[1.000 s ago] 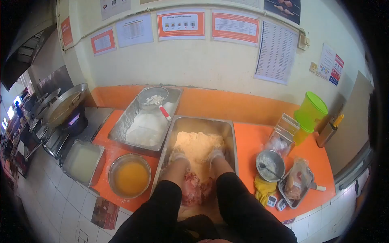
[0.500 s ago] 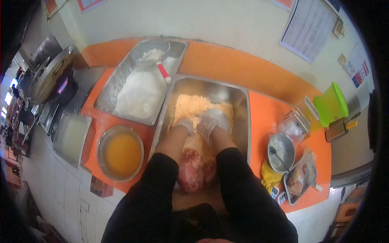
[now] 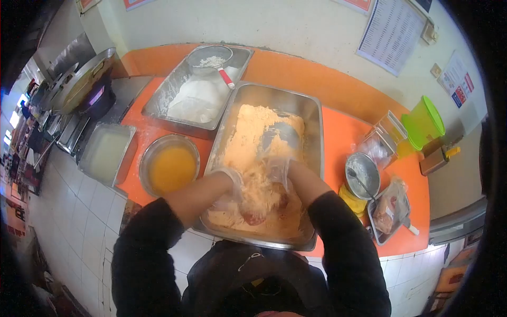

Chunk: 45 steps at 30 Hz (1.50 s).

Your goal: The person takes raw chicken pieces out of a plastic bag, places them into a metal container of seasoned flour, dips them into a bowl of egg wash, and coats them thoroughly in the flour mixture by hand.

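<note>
A deep metal tray (image 3: 316, 124) holds orange-tinted flour (image 3: 245, 124). Pieces of raw meat (image 3: 254, 215), partly coated with the flour, lie near its front end. My left hand (image 3: 231, 189), in a clear plastic glove, is at the left side of the meat, its fingers blurred and partly hidden. On the other side, my right hand (image 3: 277, 171), also gloved, is in the flour beside the meat. Its fingertips are covered, so its grip cannot be made out.
Left of the tray stand a bowl of orange liquid (image 3: 171, 164), a tub of pale liquid (image 3: 105, 153) and a tray of white flour (image 3: 198, 98) with a red-handled sieve (image 3: 226, 77). To the right are a metal bowl (image 3: 363, 174) and a small tray with bagged meat (image 3: 387, 211).
Both hands have moved back toward my body, from the flour to the meat. More flour now covers the meat, and the view has shifted.
</note>
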{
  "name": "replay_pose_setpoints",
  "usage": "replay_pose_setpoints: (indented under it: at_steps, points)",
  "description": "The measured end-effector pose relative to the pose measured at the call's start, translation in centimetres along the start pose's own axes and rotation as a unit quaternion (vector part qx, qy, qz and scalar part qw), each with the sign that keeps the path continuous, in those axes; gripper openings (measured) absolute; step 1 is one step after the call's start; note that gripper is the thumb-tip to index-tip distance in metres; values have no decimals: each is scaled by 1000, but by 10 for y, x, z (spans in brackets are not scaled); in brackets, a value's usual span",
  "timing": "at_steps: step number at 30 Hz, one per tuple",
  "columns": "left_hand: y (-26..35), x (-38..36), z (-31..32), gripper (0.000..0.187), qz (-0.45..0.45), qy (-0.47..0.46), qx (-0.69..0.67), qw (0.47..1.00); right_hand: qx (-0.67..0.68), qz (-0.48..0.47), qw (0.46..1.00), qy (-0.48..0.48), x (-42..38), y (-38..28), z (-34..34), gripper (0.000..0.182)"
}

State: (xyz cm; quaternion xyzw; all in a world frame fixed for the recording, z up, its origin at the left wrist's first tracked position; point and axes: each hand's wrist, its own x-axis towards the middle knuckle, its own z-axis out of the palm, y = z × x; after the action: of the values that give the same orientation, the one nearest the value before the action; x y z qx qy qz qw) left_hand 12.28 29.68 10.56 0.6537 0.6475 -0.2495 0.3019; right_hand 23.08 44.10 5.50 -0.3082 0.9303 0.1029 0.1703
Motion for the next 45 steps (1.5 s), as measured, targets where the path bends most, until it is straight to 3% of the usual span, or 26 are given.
replay_pose_setpoints:
  at_steps: [3,6,8,9,11,13,15,17,18,20,22,24,25,27,29,33,35,36,37,38,40,42,43,45]
  points:
    - [0,41,46,40,13,53,-61,997,16,70,988,-135,2,-35,-41,10]
    - [-6,80,86,41,39,97,-108,989,61,128,987,-69,36,-28,46,22]
    - [-8,88,105,37,17,154,-104,982,78,192,977,-47,38,-43,68,16]
    - [-6,85,104,35,-3,176,-124,977,87,224,970,-35,36,-45,71,13]
    - [11,48,80,32,-73,174,-245,951,206,377,903,11,10,-65,12,17]
    - [11,41,69,33,-91,229,-244,938,212,435,872,69,-3,-60,11,21]
    - [11,28,56,39,-78,280,-250,923,99,403,900,133,-15,-30,68,26]
    - [17,-6,40,50,-31,329,-257,908,267,530,798,107,-41,-64,-10,29]
    - [33,-32,30,47,-58,244,-224,942,346,584,728,94,-49,-81,-44,32]
    - [62,-77,13,42,-111,71,-151,980,324,508,798,1,-48,-101,-58,30]
    - [35,-12,81,48,2,44,-52,998,295,419,854,-92,-42,-127,-63,29]
    - [25,9,94,48,-18,33,-98,994,269,352,883,-154,-33,-139,-59,27]
    - [34,8,86,44,-89,32,-198,976,262,332,890,-173,-29,-142,-54,26]
    - [34,22,91,37,-112,74,-270,953,261,342,890,-150,-18,-134,-18,24]
    - [15,62,119,30,-21,159,-215,963,237,334,907,-101,-15,-130,12,21]
    - [26,27,76,24,56,177,-13,983,214,364,906,-24,-19,-123,-17,19]
    - [17,54,71,26,45,185,26,981,168,324,922,-131,-35,-104,-59,19]
    - [9,65,70,27,2,181,-250,951,170,334,918,-129,-39,-88,-63,20]
    - [-2,78,71,29,-41,161,-505,847,173,354,913,-107,-42,-69,-57,22]
    - [-12,96,71,30,-80,130,-719,678,171,375,908,-81,-42,-48,-46,23]
    - [-15,164,103,31,-198,259,-463,824,136,421,896,-20,-28,-13,-6,25]
    - [-19,236,125,32,-357,277,-248,857,78,468,880,34,-3,10,39,28]
    - [-17,267,121,31,-455,236,-187,838,45,493,867,54,9,18,59,29]
    - [-13,193,84,25,-293,296,-75,906,-5,524,848,81,23,32,90,32]
